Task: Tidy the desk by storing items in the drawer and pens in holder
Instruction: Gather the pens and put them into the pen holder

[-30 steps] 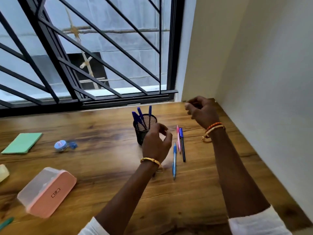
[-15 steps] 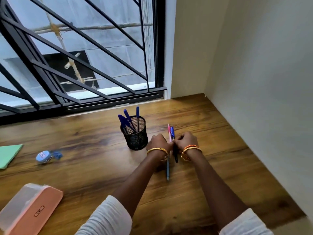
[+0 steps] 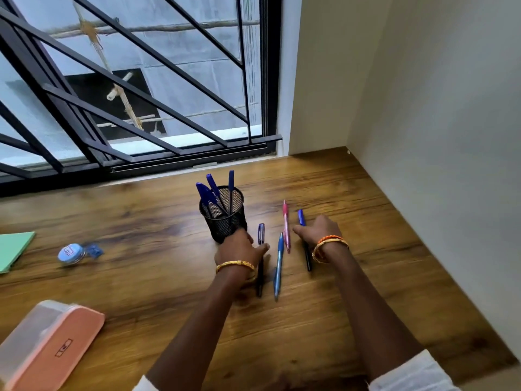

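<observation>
Wood-grain brown desk under both my hands, and I am at the pen-gathering step. Four loose pens lie just right of the black wire-mesh pen holder, which stands upright with several blue-capped pens already in it. My left hand lies over the dark pen with the violet cap, thumb stretched toward the middle; whether my fingers have closed on it I cannot tell, since the back of the hand hides them. My right hand rests over the black pen with the blue cap, and its grip is hidden in the same way. Between my hands lie the light blue pen and the slim pink pen, their near ends almost touching.

Next, I judge, I must get a firm pinch on each pen, lift, and drop it upright through the holder's rim without knocking the holder over.

Farther left, the round blue tape roll, the green notepad and the peach plastic box with clear lid are still out, presumably for the drawer, which is not in view.
</observation>
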